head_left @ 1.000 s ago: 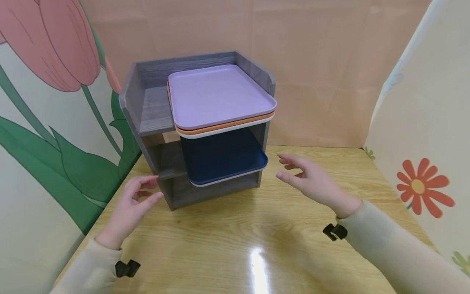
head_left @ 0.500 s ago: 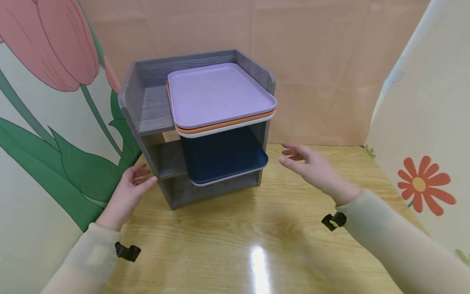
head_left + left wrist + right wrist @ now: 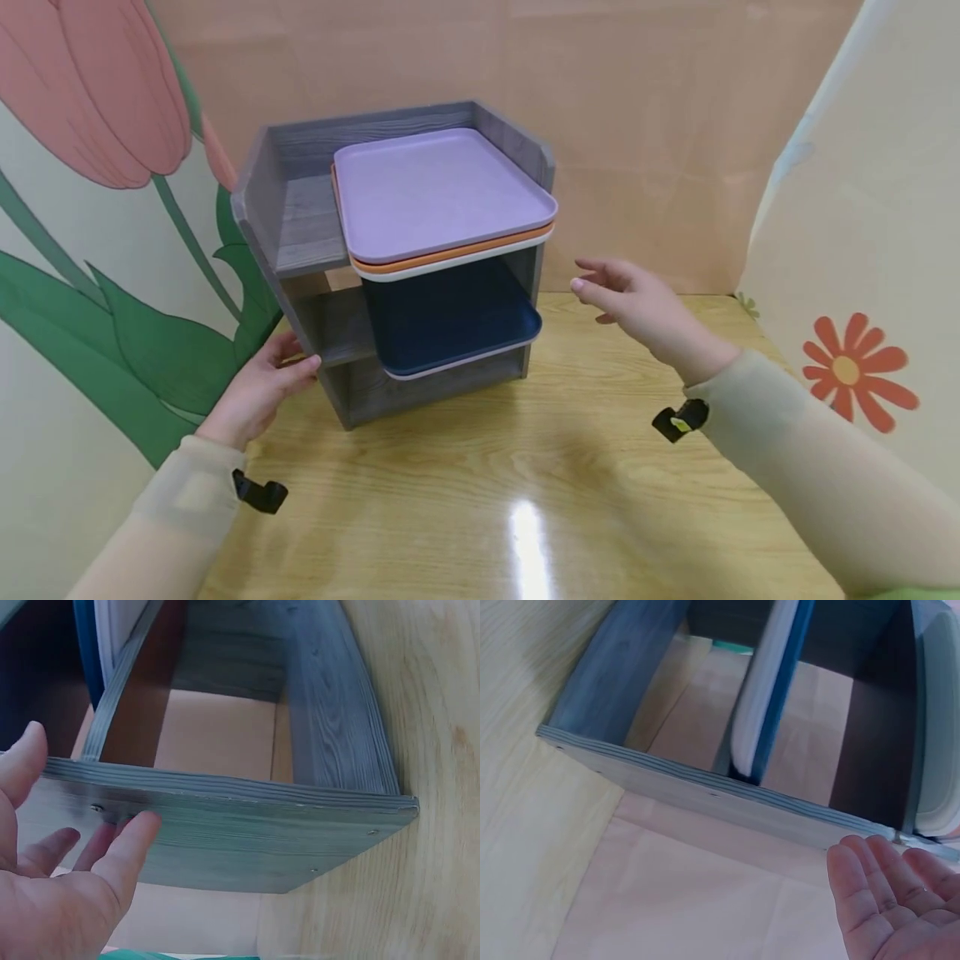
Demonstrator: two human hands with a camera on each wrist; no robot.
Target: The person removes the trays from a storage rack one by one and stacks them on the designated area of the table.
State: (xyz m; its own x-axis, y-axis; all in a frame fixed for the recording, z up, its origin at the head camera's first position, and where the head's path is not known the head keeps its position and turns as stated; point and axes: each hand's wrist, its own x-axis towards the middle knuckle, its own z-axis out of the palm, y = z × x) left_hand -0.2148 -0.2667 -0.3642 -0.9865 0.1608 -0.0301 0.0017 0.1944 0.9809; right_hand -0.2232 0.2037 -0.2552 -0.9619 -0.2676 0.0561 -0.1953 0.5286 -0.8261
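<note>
A grey wooden shelf unit [image 3: 296, 221] stands on the table. Three stacked trays lie on its top board: a lilac tray [image 3: 442, 196] uppermost, then an orange tray [image 3: 457, 252] and a white tray [image 3: 457, 267]. On the middle board a navy tray [image 3: 457, 333] rests on a pale tray [image 3: 457, 363]; both jut out in front. My left hand [image 3: 258, 387] is at the unit's left side panel, its loose fingertips by the outer face and its thumb near the front edge. My right hand [image 3: 637, 308] hovers apart from the unit's right side, holding nothing.
The wooden table [image 3: 435, 492] stretches in front of the unit and to its right. A peach cloth backdrop [image 3: 675, 150] hangs behind. Printed panels with a tulip [image 3: 97, 92] and an orange flower [image 3: 847, 371] flank the table.
My left hand has moved back and slightly left to the unit's side panel. My right hand has risen at the unit's right. The trays stay where they were.
</note>
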